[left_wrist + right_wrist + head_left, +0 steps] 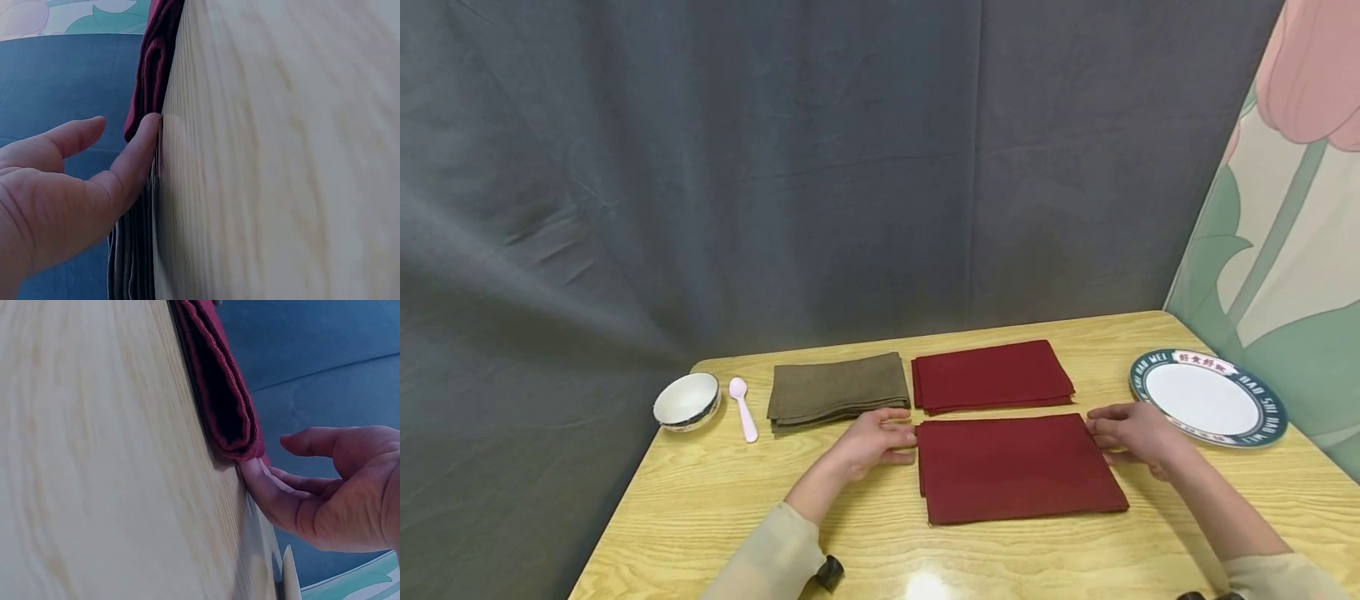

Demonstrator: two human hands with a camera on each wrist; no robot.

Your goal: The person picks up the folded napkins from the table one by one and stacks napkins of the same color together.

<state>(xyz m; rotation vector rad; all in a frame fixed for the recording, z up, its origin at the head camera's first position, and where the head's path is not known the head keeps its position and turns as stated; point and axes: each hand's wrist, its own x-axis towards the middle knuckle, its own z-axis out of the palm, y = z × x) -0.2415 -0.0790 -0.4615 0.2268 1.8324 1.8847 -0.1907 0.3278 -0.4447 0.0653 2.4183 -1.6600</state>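
Observation:
A folded dark red cloth point(1018, 467) lies flat at the front of the table, one hand at each of its short sides. At its left edge is my left hand point(874, 442), fingers extended and thumb raised apart; in the left wrist view a fingertip meets the fold of the red cloth point(153, 81). On the opposite side, my right hand point(1138, 437) reaches to the right edge with loosely bent fingers. The right wrist view shows its fingertips against the end of the layered red cloth point(228, 406), the thumb standing off. Neither hand pinches the cloth.
Behind lies a second folded red cloth point(992, 377), with a folded brown cloth point(838, 387) to its left. Farther left are a pink spoon point(743, 408) and a white bowl point(687, 400). A green-rimmed plate point(1202, 400) sits right of my right hand on the wooden table point(700, 517).

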